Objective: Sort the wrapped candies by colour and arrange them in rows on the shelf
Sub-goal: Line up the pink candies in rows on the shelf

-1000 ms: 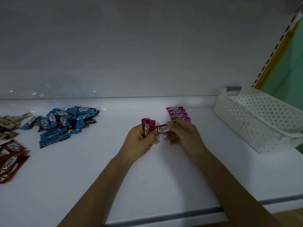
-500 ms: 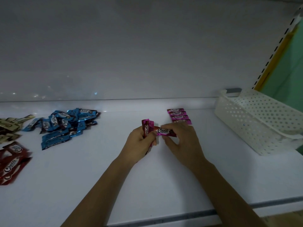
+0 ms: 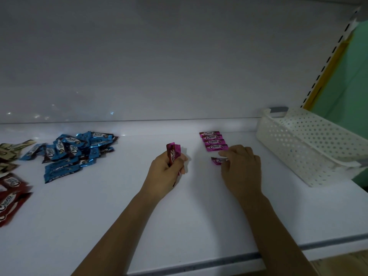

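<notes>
On the white shelf (image 3: 99, 212) a short column of several pink Choco candies (image 3: 212, 141) lies near the back, right of centre. My right hand (image 3: 240, 170) rests just in front of that column, its fingertips pinching one more pink candy (image 3: 218, 160) that lies flat on the shelf. My left hand (image 3: 165, 172) is to the left, closed around a small upright bundle of pink candies (image 3: 174, 153). A loose heap of blue candies (image 3: 69, 152) sits at the left.
Red candies (image 3: 10, 194) and beige candies (image 3: 8, 154) lie at the far left edge. A white perforated basket (image 3: 310, 148) stands at the right against the shelf upright. The shelf's front lip (image 3: 219, 261) runs below my forearms.
My right hand drew one pink candy out of the left hand's bundle and carried it right, down onto the shelf below the pink column. The left hand stayed put.
</notes>
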A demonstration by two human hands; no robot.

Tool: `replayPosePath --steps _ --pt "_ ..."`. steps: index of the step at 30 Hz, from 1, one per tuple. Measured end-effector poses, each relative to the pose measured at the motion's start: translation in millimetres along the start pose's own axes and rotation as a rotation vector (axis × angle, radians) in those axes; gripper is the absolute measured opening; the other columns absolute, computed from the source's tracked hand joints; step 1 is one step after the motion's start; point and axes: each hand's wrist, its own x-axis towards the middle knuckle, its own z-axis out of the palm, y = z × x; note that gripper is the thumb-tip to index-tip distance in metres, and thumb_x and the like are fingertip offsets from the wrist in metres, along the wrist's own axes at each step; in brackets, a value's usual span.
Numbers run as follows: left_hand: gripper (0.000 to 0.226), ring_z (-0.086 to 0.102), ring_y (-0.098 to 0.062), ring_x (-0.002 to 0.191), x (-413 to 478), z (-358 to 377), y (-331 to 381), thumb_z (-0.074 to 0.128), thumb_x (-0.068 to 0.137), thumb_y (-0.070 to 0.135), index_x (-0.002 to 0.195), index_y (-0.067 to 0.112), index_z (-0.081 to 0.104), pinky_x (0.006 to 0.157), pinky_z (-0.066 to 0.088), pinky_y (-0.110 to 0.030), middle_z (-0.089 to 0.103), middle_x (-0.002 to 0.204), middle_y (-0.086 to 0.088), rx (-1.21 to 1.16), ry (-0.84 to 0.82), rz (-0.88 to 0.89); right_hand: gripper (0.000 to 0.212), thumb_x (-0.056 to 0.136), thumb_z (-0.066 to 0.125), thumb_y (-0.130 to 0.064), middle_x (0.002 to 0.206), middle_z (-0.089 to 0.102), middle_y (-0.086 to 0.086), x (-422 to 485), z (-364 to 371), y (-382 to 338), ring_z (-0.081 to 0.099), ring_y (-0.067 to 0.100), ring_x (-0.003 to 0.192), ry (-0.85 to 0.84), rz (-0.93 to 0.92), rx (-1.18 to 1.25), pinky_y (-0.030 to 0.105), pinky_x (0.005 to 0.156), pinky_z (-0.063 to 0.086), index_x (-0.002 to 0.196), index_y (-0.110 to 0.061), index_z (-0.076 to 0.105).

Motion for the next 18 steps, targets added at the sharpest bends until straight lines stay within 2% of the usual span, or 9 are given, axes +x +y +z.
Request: replayPosePath --steps 2,4,7,9,12,15,18 --pt "0.024 0.043 -0.020 0.049 0 0 -1 0.048 0.099 0.015 0.084 0.000 0.062 0.045 0.034 -0.022 0.056 0.059 -0.006 0.006 -0.006 0.003 0.026 0.085 0.055 -0.015 0.100 0.064 0.007 -1 0 -2 0.059 0.029 0.092 -0.053 -0.037 -0.034 0.036 0.080 0.041 0.104 -0.017 0.072" --pt "0.022 0.045 -0.009 0.046 1 0 -2 0.048 0.099 0.015 0.083 0.010 0.062 0.049 0.037 -0.019 0.059 0.056 0.011 0.046 -0.008 0.020 0.033 0.092 0.048 -0.022 0.115 0.060 0.003 -2 2 -3 0.056 0.023 0.101 -0.152 -0.030 -0.051 0.032 0.085 0.039 0.121 -0.023 0.063" --pt "0.021 0.054 0.004 0.056 2 0 -5 0.051 0.098 0.017 0.082 0.021 0.063 0.064 0.041 -0.019 0.062 0.060 0.022 0.075 0.005 0.048 0.039 0.097 0.040 -0.034 0.134 0.050 0.002 -1 6 -3 0.049 0.022 0.116 -0.206 -0.035 -0.046 0.030 0.094 0.036 0.134 -0.025 0.050" --pt "0.020 0.057 0.006 0.061 3 0 -5 0.052 0.097 0.017 0.082 0.026 0.062 0.066 0.042 -0.016 0.064 0.062 0.023 0.077 0.010 0.061 0.041 0.098 0.038 -0.040 0.141 0.044 0.004 -1 8 -5 0.044 0.023 0.124 -0.236 -0.036 -0.031 0.031 0.101 0.033 0.136 -0.026 0.048" --pt "0.019 0.055 0.002 0.053 2 1 -2 0.054 0.097 0.021 0.080 0.022 0.062 0.058 0.042 -0.009 0.065 0.060 0.021 0.083 0.014 0.075 0.043 0.098 0.036 -0.045 0.146 0.039 0.004 -1 10 -6 0.038 0.023 0.132 -0.259 -0.033 -0.045 0.033 0.106 0.028 0.135 -0.030 0.049" --pt "0.023 0.051 -0.008 0.051 2 1 -2 0.055 0.096 0.026 0.077 0.017 0.063 0.051 0.041 -0.014 0.065 0.060 0.020 0.088 0.028 0.062 0.044 0.098 0.034 -0.048 0.146 0.038 0.002 -1 10 -6 0.036 0.022 0.132 -0.260 -0.032 -0.056 0.033 0.105 0.026 0.135 -0.031 0.049" --pt "0.022 0.050 -0.005 0.047 1 1 -2 0.055 0.096 0.026 0.077 0.018 0.063 0.051 0.042 -0.014 0.064 0.059 0.019 0.091 0.028 0.063 0.045 0.097 0.033 -0.050 0.147 0.037 0.001 -2 10 -5 0.034 0.021 0.133 -0.268 -0.035 -0.059 0.034 0.105 0.026 0.136 -0.032 0.047"
